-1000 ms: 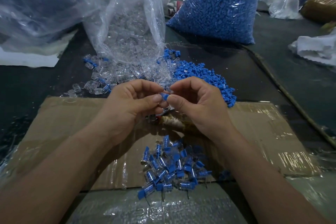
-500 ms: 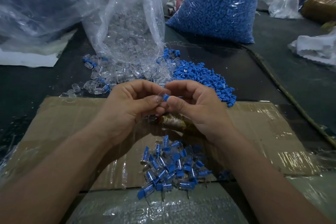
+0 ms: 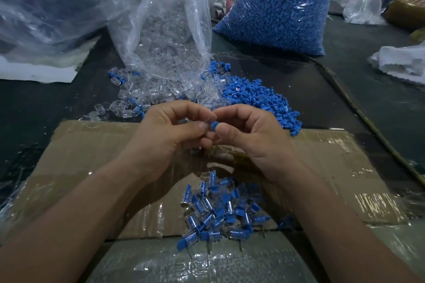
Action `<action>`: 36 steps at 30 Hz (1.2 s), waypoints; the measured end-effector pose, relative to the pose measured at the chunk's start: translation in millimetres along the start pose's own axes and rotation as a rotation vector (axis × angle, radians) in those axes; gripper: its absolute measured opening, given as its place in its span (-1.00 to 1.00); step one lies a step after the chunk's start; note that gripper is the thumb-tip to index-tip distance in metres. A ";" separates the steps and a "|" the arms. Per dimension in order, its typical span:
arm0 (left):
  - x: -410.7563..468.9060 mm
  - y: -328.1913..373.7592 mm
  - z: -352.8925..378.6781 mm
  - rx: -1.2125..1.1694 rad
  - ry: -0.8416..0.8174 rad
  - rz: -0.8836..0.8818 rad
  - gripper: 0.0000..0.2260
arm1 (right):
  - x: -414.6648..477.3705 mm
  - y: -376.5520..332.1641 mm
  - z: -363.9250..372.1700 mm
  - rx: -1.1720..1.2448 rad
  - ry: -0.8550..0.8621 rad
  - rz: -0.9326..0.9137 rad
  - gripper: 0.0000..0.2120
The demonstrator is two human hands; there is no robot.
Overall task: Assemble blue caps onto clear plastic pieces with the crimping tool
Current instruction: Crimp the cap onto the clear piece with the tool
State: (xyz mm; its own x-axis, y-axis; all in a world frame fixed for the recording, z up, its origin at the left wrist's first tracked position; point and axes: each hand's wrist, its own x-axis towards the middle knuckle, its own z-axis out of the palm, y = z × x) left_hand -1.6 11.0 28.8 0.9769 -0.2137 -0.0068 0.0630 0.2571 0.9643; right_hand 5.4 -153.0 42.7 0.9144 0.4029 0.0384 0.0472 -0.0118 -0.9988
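Observation:
My left hand [image 3: 170, 135] and my right hand [image 3: 250, 135] meet above the cardboard, fingertips together. The right thumb and forefinger pinch a small blue cap [image 3: 214, 125]. The left fingers pinch a clear plastic piece [image 3: 208, 127] pressed against that cap; most of it is hidden by the fingers. Below the hands lies a pile of assembled pieces [image 3: 218, 211], clear bodies with blue caps. Loose blue caps [image 3: 259, 99] are heaped beyond the right hand, loose clear pieces [image 3: 138, 96] beyond the left. No crimping tool is clearly visible.
A flattened taped cardboard sheet [image 3: 92, 156] covers the dark table. An open clear bag of clear pieces [image 3: 165, 30] lies at the back middle, a full bag of blue caps [image 3: 280, 4] at the back right, another big bag [image 3: 46, 0] at the back left.
The hands have stayed nearly in place; the fingers have shifted slightly, and the blue cap now sits closer against the clear piece between the fingertips.

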 end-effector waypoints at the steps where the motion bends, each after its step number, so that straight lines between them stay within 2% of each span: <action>1: -0.3 0.9 -0.4 0.002 -0.008 -0.006 -0.85 | 0.1 0.0 0.7 -0.015 0.008 -0.007 -0.79; 4: -1.5 2.8 0.2 0.062 0.000 0.002 -0.89 | 1.6 0.7 -1.2 -0.089 0.045 -0.037 -0.88; 7: -4.0 0.1 3.7 0.099 0.065 -0.023 -0.86 | 2.2 2.6 -2.8 -0.172 0.057 -0.049 -0.88; 10: -5.1 -1.2 7.7 0.005 0.106 -0.070 -0.87 | 2.1 4.6 -1.9 -0.187 0.058 -0.056 -0.90; 12: -4.7 -0.3 8.3 -0.028 0.119 -0.094 -0.89 | 2.6 4.8 -1.8 -0.209 0.063 -0.065 -0.89; 18: -4.5 1.1 9.4 0.110 0.172 -0.053 -0.92 | 1.9 7.4 2.5 -0.294 0.073 -0.111 -0.86; 22: -2.7 -0.5 9.3 0.047 0.206 -0.114 -0.94 | 2.4 11.7 3.8 -0.308 0.087 -0.131 -0.77; 27: -2.3 1.1 8.4 0.024 0.185 -0.145 -0.95 | 1.9 17.0 5.5 -0.355 0.126 -0.280 -0.76; 32: 0.5 2.0 6.2 -0.001 0.171 -0.194 -0.87 | 4.3 19.3 3.5 -0.514 0.173 -0.422 -0.76; 36: 1.2 1.1 7.0 -0.033 0.176 -0.201 -0.88 | 5.6 22.1 0.9 -0.613 0.181 -0.497 -0.80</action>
State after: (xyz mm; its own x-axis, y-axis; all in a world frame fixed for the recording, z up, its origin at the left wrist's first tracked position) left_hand -1.8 4.4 31.7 0.9644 -0.0975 -0.2456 0.2628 0.2573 0.9299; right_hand 11.2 -150.2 20.9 0.7768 0.3394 0.5305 0.6294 -0.3908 -0.6717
